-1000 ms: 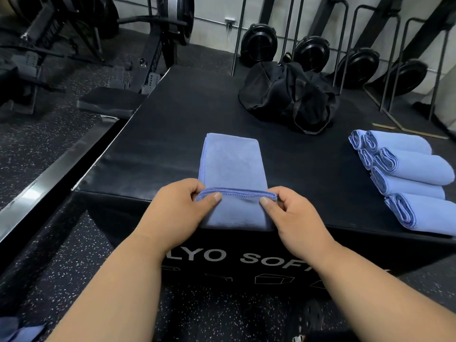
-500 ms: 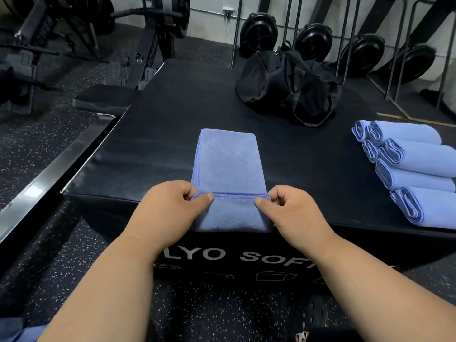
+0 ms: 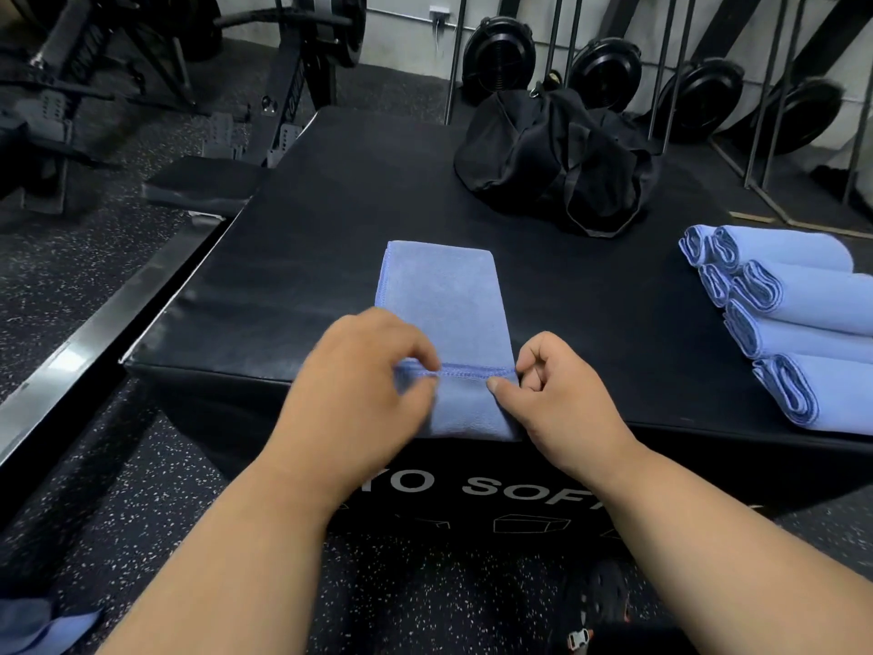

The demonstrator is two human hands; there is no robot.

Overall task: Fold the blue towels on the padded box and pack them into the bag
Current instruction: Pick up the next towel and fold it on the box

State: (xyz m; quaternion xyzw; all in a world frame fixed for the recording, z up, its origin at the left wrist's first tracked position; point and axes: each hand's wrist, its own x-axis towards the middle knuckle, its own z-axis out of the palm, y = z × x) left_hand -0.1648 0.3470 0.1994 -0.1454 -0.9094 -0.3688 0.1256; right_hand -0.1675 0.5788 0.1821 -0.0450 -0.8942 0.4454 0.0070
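Note:
A blue towel point(image 3: 446, 300), folded into a long narrow strip, lies on the black padded box point(image 3: 330, 219) and hangs a little over its front edge. My left hand point(image 3: 359, 385) pinches the stitched near hem at its left end. My right hand point(image 3: 557, 394) pinches the same hem at its right end. The hem is turned back over the strip. Several rolled blue towels point(image 3: 798, 319) are stacked at the box's right side. The black bag point(image 3: 552, 158) slumps at the far middle of the box.
Weight plates point(image 3: 500, 54) on racks stand behind the box. Gym machines point(image 3: 141, 63) fill the far left, with a metal rail point(image 3: 94, 314) along the speckled floor. A scrap of blue cloth point(image 3: 42, 626) shows at the bottom left corner.
Both hands keep pinching the near hem. My left hand has slid right along it, so the hands are closer together, and the left hand is blurred from moving.

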